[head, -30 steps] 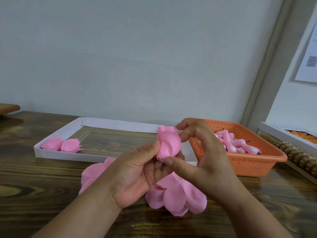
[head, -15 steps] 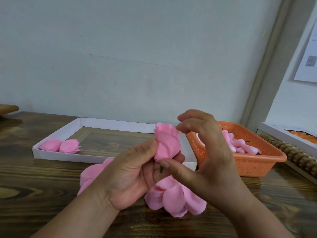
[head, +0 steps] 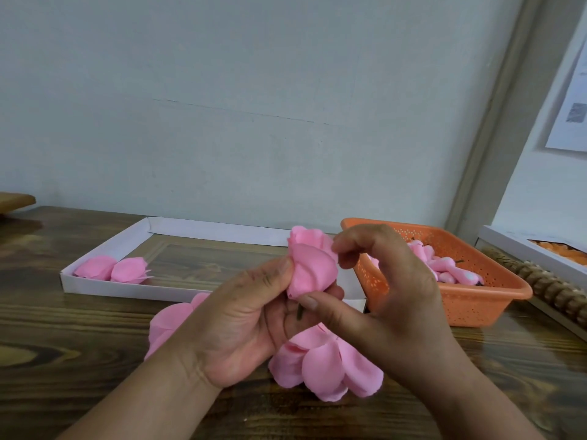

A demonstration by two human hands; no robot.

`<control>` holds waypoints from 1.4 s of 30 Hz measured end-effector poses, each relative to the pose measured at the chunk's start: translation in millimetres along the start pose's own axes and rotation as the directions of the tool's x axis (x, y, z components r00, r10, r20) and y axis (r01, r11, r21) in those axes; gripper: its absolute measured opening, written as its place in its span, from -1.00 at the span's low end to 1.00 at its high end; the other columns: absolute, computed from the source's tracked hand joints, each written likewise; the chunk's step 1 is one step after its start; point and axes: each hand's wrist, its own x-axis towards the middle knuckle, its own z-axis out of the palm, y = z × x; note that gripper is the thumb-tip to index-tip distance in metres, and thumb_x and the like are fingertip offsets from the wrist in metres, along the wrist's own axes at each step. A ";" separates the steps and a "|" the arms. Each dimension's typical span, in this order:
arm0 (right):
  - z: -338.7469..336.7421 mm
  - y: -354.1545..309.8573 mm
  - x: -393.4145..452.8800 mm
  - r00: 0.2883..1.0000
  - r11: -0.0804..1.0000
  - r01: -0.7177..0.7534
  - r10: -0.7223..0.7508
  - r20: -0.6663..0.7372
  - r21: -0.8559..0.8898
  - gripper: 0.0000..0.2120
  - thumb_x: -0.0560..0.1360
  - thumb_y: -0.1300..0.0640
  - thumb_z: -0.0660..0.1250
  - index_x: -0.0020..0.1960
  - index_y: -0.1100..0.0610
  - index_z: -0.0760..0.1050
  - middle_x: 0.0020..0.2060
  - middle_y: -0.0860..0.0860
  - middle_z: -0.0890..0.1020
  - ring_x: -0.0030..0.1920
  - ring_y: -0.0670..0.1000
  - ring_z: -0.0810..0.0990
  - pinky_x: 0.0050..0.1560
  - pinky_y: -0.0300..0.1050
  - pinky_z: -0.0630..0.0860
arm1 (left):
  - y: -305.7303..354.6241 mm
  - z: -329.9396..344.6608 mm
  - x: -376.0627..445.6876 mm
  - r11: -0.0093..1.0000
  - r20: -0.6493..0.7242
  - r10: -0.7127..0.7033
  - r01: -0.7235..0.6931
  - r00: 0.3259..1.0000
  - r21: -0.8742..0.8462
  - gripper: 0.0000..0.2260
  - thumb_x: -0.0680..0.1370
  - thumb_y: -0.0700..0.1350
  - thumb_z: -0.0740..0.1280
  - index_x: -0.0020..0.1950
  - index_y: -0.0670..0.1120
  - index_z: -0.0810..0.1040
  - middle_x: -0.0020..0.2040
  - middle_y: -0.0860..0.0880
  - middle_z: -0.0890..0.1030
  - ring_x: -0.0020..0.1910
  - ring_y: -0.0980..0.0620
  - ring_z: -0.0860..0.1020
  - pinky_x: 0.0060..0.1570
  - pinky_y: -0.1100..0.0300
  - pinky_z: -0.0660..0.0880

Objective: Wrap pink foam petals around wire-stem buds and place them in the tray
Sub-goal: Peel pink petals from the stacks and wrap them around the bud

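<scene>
A pink foam flower bud (head: 309,265), wrapped in petals, is held upright above the table. My left hand (head: 244,315) grips its base, thumb pressed on a petal, and the dark wire stem (head: 299,312) shows below. My right hand (head: 381,290) pinches the bud's lower edge with the thumb while curled fingers touch its top right petal. Loose pink petals (head: 327,366) lie on the table under both hands. The white tray (head: 104,289) behind holds two finished pink buds (head: 114,269) at its left end.
An orange perforated basket (head: 476,300) at the right holds several pink wire-stem buds (head: 441,268). More petals (head: 168,319) lie left of my left hand. A white box (head: 524,252) with orange pieces and a beaded wooden strip (head: 549,284) sit at the far right. The wall stands close behind.
My right fingers have lifted and curled over the top right of the bud, smoothing a petal round it. The bud has risen slightly in my left hand.
</scene>
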 end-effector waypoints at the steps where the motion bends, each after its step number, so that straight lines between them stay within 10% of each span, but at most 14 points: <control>1: -0.2 -0.2 0.1 1.000 1.000 -0.007 0.007 0.000 0.009 -0.68 0.29 -0.03 0.44 -0.07 0.10 0.45 -0.18 -0.14 0.49 -0.14 -0.06 0.48 -0.10 -0.12 0.44 | 0.0 0.0 0.1 1.000 -0.004 0.001 -0.001 1.000 0.000 -0.62 0.17 -0.11 0.64 -0.12 -0.26 0.69 -0.16 -0.20 0.68 -0.13 -0.07 0.68 -0.19 0.16 0.61; 23: -12.5 8.2 9.1 0.964 0.984 -0.107 0.068 0.257 0.142 -0.84 0.39 0.13 0.34 -0.30 0.20 0.47 -0.34 0.03 0.51 -0.24 0.01 0.49 -0.17 -0.12 0.42 | -3.8 -4.1 1.8 0.992 -0.014 -0.021 0.023 1.000 0.123 -0.61 0.21 -0.02 0.62 -0.10 -0.22 0.70 -0.08 -0.19 0.67 -0.18 -0.03 0.67 -0.25 0.19 0.61; 35: 5.6 4.1 5.7 0.887 0.814 -0.456 0.449 0.109 0.358 -0.86 0.25 0.19 0.35 -0.47 0.12 0.48 -0.54 -0.07 0.49 -0.50 -0.18 0.37 -0.45 -0.38 0.30 | -3.8 -6.4 2.8 0.982 -0.062 0.012 0.000 0.998 0.191 -0.65 0.20 0.02 0.62 -0.18 -0.19 0.70 -0.30 -0.15 0.65 -0.32 0.03 0.64 -0.30 0.24 0.59; 42: 8.2 6.4 3.3 0.892 0.824 -0.440 0.448 0.065 0.357 -0.84 0.38 0.20 0.48 -0.35 0.14 0.58 -0.42 0.04 0.62 -0.42 -0.07 0.50 -0.38 -0.26 0.43 | -5.7 0.8 4.2 0.980 -0.133 0.047 -0.019 0.990 0.200 -0.77 0.46 -0.10 0.29 -0.21 -0.15 0.72 -0.33 -0.11 0.64 -0.37 0.06 0.61 -0.33 0.25 0.58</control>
